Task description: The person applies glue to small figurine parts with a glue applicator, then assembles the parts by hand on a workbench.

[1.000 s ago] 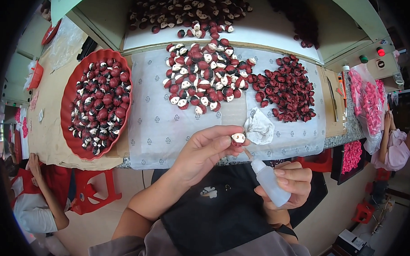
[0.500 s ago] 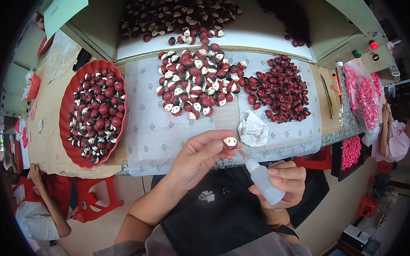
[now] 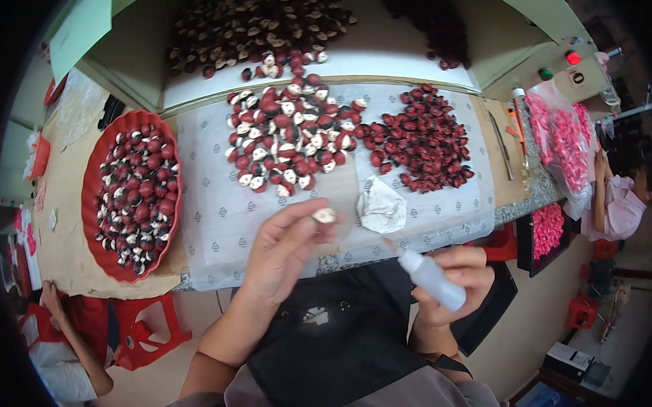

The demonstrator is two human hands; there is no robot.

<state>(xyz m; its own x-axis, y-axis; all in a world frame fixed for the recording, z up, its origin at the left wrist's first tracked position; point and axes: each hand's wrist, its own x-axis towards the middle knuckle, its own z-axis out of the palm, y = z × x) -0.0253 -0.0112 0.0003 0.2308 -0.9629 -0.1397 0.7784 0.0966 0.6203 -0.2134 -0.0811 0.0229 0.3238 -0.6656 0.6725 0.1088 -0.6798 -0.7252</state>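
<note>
At far left, a co-worker's arm (image 3: 84, 344) reaches to the brown paper (image 3: 59, 248) on the table; that person's head cannot be made out near the dark curved rim of the view. A red stool (image 3: 127, 313) stands below the table edge. Next, a red fluted bowl (image 3: 89, 195), heaped with small red, black and white pieces, limits room on the left. To its right a bare stretch of patterned white sheet (image 3: 210, 221) runs to the table's front edge.

Near centre, the left hand (image 3: 275, 250) is raised, pinching one small piece (image 3: 324, 216) between thumb and fingers; its pale top shows, while the fingers cover much of the rest. Behind lies a broad pile of similar pieces (image 3: 289, 137). Beyond, an open-fronted cabinet holds more pieces (image 3: 256, 32), dim in shadow and cut off above.

Just right of the pinched piece, a crumpled white cloth (image 3: 381, 207) lies in front of a dark-red pile (image 3: 423, 139). Below and right of the cloth, the right hand (image 3: 466, 271) grips a translucent bottle (image 3: 432, 280), its thin tip apart from the piece; whether the tip touches the cloth is unclear.

Farther right lie a slim metal tool (image 3: 500, 145) and a clear bag of pink pieces (image 3: 558, 140), crowding that end. A co-worker in pink (image 3: 620, 210) sits beyond.
</note>
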